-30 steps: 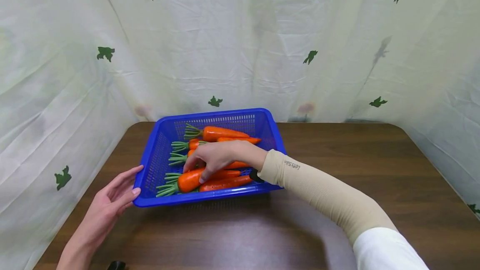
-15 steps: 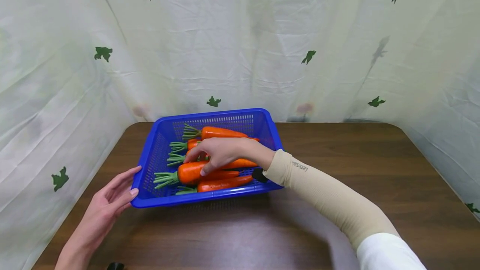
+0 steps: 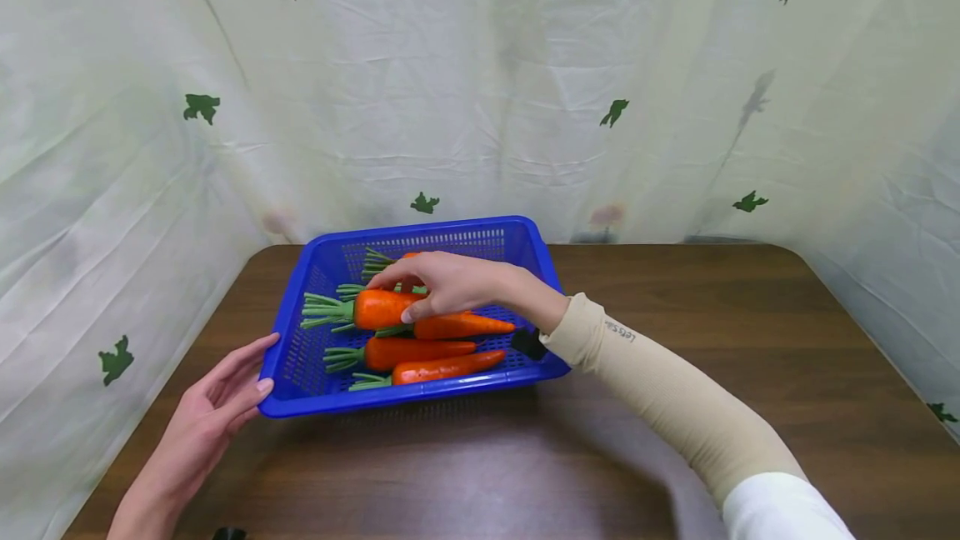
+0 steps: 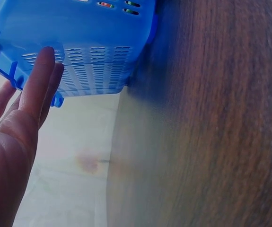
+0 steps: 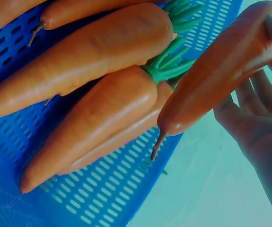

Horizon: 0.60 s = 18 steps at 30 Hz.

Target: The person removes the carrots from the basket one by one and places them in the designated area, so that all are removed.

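Note:
A blue plastic basket [image 3: 420,392] with slotted walls holds several orange carrots with green stem stubs. My right hand [image 3: 465,280] grips a carrot [image 3: 386,308] near its thick top end and has it raised over the others. In the right wrist view this carrot [image 5: 211,80] points its thin root tip down and to the left. Two carrots [image 3: 416,351] lie along the basket's front side. My left hand [image 3: 213,411] is at the front left corner, its fairly straight fingers touching the rim. The left wrist view shows fingers [image 4: 39,80] against the outer wall.
The basket stands on a brown wooden table [image 3: 465,473], close to its back edge. A pale curtain [image 3: 480,90] with green leaf and bird prints hangs behind and at both sides. A small black object [image 3: 228,533] shows at the bottom edge.
My right hand has lifted the carrot from the front of the basket and moved it back over the other carrots. The left hand has stayed at the basket's corner.

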{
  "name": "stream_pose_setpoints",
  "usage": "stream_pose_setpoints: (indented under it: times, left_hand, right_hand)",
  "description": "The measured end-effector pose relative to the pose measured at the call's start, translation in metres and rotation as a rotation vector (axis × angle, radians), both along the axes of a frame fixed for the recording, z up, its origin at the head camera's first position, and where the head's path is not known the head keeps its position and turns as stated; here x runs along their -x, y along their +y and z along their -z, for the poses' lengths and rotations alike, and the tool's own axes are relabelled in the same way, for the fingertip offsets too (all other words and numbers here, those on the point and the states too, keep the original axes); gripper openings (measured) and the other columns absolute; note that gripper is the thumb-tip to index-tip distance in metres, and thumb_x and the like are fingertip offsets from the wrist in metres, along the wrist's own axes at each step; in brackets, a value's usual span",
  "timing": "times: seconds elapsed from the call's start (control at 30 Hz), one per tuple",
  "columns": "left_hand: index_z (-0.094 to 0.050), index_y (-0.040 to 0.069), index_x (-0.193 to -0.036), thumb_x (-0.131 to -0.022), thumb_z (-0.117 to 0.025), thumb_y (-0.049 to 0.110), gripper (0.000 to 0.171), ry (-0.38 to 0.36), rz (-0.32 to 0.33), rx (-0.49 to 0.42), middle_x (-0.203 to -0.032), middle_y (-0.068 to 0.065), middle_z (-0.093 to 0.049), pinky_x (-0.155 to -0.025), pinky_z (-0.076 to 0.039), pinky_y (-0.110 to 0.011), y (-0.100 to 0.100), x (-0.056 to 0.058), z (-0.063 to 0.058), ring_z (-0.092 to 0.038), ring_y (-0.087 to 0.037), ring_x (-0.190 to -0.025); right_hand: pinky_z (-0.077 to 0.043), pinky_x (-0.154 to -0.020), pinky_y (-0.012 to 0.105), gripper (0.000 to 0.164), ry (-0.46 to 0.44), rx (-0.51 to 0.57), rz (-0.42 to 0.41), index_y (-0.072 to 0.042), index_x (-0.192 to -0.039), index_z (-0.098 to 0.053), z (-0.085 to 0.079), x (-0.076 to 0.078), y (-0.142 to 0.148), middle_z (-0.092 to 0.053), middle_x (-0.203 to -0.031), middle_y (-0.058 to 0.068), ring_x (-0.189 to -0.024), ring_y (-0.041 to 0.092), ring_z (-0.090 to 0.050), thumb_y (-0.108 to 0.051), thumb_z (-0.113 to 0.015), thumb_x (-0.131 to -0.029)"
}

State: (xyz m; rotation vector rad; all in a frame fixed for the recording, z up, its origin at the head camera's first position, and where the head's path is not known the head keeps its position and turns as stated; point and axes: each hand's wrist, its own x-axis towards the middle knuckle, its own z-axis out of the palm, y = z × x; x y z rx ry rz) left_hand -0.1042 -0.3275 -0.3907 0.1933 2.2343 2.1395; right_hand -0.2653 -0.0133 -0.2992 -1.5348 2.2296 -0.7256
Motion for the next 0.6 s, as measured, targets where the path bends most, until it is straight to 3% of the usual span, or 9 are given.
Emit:
stream_pose_setpoints:
  times: [0.2,0.6]
  left_hand:
    - [-0.037,0.009,-0.151,-0.103,-0.049,0.003,0.05,0.0,-0.002,0.0,-0.142,0.005,-0.048,-0.086,-0.054,-0.028,0.0,0.0,0.001,-0.053,-0.003,-0.123]
    - [-0.037,0.011,-0.152,-0.103,-0.049,0.006,0.05,-0.019,-0.01,0.007,-0.142,0.006,-0.047,-0.086,-0.054,-0.028,0.0,0.001,0.001,-0.053,-0.001,-0.122]
  right_hand:
    - [-0.043,-0.098,0.026,0.05,-0.041,0.06,0.032,-0.013,-0.141,-0.053,-0.003,0.002,0.008,-0.059,-0.126,-0.001,-0.114,0.011,-0.054,-0.012,-0.068,-0.093]
    - [-0.047,-0.091,0.027,0.049,-0.068,0.188,0.115,-0.015,-0.143,-0.051,-0.023,0.003,0.031,-0.06,-0.122,-0.004,-0.109,0.01,-0.056,-0.017,-0.064,-0.097]
